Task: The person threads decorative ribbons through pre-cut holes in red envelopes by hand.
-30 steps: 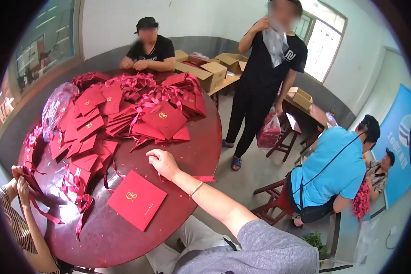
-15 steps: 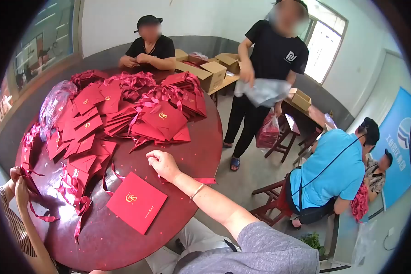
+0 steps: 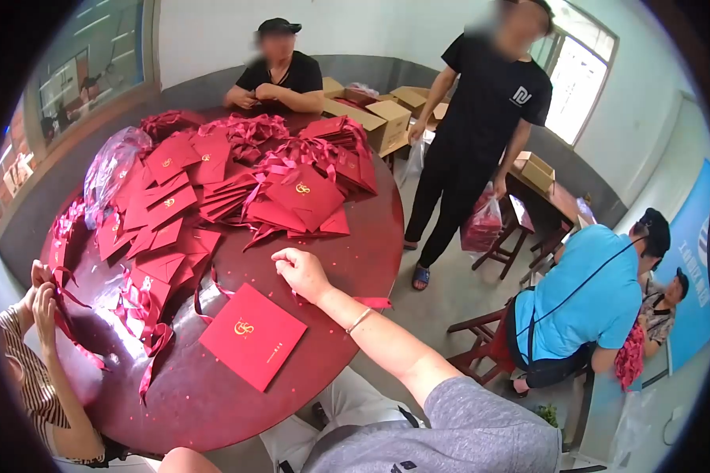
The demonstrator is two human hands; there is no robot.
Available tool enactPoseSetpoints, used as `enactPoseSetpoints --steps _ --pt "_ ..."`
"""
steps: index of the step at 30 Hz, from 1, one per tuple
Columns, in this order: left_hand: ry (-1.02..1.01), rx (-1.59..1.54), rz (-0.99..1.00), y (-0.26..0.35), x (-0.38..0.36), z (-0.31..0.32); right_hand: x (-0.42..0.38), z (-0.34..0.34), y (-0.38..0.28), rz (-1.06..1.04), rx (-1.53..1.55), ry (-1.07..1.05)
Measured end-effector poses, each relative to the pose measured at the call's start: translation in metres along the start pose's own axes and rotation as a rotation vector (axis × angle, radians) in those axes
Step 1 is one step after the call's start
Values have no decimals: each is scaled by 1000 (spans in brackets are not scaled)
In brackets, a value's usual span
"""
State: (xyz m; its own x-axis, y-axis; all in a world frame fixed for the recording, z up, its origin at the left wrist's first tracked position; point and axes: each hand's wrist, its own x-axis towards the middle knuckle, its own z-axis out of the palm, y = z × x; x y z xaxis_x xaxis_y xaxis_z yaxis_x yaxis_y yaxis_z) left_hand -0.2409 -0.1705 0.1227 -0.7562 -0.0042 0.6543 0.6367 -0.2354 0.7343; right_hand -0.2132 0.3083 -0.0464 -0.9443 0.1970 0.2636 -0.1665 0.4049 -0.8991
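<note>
My right hand [image 3: 301, 274] is over the table, its fingers curled closed; whatever may be between them is hidden. A thin bracelet [image 3: 359, 320] is on that wrist. Just below the hand lies a flat red square envelope bag [image 3: 252, 337] with a gold emblem and small gold lettering. A red ribbon [image 3: 203, 303] trails from its left side, and another ribbon [image 3: 373, 302] shows beyond my wrist. My left hand is out of view; a patch of bare skin [image 3: 188, 462] shows at the bottom edge.
Heaped red envelope bags [image 3: 304, 193] with ribbons cover the far part of the round table [image 3: 237, 422], beside clear plastic [image 3: 112, 169]. At left, a co-worker's hands [image 3: 43, 303] handle ribbon. Another person sits behind; one stands carrying a bagged red stack [image 3: 483, 225]. Cardboard boxes [image 3: 386, 126] stand behind.
The view has shifted, moving the scene slightly right. The standing person has lowered the clear plastic from the waist to one side. My right hand stays closed near the red envelope bag.
</note>
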Motion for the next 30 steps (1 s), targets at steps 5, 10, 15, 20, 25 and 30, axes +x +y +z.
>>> enactPoseSetpoints --steps 5,10,15,20,25,30 --pt "20 -25 51 14 -7 14 -1 -1 -1 19 -9 -10" --pt "22 -114 180 41 -27 59 0 3 5 -58 33 17" --pt "-2 -206 375 65 -53 125 1 0 2 -59 5 28" --pt "-15 -267 573 83 -88 169 -1 2 4 -70 25 27" --pt "1 -270 709 99 -107 189 -3 -2 -2 -19 -13 13" --pt "17 -254 779 106 -120 198 -3 -1 -4 -27 -51 3"
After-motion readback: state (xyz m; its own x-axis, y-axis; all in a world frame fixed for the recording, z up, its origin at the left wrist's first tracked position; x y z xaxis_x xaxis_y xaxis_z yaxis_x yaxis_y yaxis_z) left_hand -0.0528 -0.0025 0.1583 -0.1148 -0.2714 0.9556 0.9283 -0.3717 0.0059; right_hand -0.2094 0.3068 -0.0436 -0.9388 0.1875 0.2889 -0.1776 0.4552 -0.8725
